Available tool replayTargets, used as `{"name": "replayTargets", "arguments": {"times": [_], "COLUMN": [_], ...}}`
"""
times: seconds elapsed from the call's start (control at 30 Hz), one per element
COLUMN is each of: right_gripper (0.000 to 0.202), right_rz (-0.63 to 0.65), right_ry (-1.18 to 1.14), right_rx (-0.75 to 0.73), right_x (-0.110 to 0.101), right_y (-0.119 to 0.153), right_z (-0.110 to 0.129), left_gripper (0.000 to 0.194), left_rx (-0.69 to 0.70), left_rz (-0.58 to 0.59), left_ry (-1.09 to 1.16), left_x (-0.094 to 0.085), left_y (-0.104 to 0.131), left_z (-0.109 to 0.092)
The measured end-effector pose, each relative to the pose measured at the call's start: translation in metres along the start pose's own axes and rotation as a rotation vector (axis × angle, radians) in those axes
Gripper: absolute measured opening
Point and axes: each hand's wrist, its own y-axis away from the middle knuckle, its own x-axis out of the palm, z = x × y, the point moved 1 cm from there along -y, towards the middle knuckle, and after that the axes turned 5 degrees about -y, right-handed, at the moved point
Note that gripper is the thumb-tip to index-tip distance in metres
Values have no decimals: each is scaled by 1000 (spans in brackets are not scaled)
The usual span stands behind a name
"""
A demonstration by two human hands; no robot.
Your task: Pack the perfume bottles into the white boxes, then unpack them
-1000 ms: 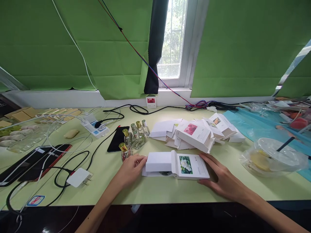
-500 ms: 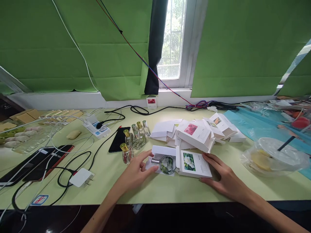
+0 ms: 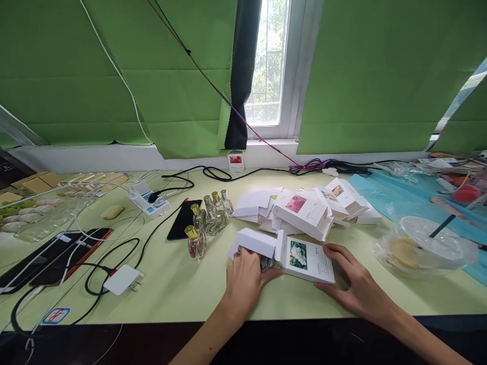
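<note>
A white perfume box (image 3: 317, 261) with a white-flower picture lies flat, its flaps open to the left. My right hand (image 3: 355, 284) grips its right end, thumb on the near edge and fingers on the far edge. A round glass perfume bottle (image 3: 267, 262) lies at the box's open end, mostly covered by my left hand (image 3: 245, 281). My left fingers are curled over the bottle, with the thumb along its near side by the box mouth. A white flap (image 3: 255, 241) stands up behind my left fingers. Several perfume bottles (image 3: 197, 242) with gold or silver caps stand to the left.
Behind the box lies a pile of white flower-print cartons (image 3: 300, 208). A lidded plastic cup (image 3: 418, 241) in a bag stands at right beside blue plastic sheeting (image 3: 395, 187). Phones (image 3: 70, 256), cables, a white charger (image 3: 124, 279) and a power strip (image 3: 148, 200) occupy the left.
My left hand has moved right, from beside the bottle's cap to over the bottle, now hiding most of it. The white flap has tilted up. My right hand keeps its hold on the box.
</note>
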Motion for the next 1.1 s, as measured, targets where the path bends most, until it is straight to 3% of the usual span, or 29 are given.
{"name": "replayTargets", "arguments": {"times": [0.17,0.3,0.43,0.6,0.8,0.93,1.1], "right_gripper": [55,55,56,55,55,56,57], "right_rz": [-2,-3,3,28,37,50,38], "right_ry": [-2,-12,-23,-33,-29,-36,-35], "right_rx": [16,3,9,25,23,33,42], "right_x": [1,1,0,2,4,4,3], "right_y": [2,2,1,2,3,2,1], "right_z": [-3,-3,-1,-3,-4,-3,-1], "left_gripper": [42,36,38,45,38,43,50], "left_rx": [10,23,-13,48,169,226,250], "left_rz": [-48,-18,-42,-177,-198,-203,-294], "left_ry": [-1,-75,-234,-442,-729,-783,-681], "left_x": [-5,-19,-29,-36,-46,-42,-27], "left_y": [-1,8,14,0,-10,-9,-8], "left_z": [2,13,35,68,76,79,87]}}
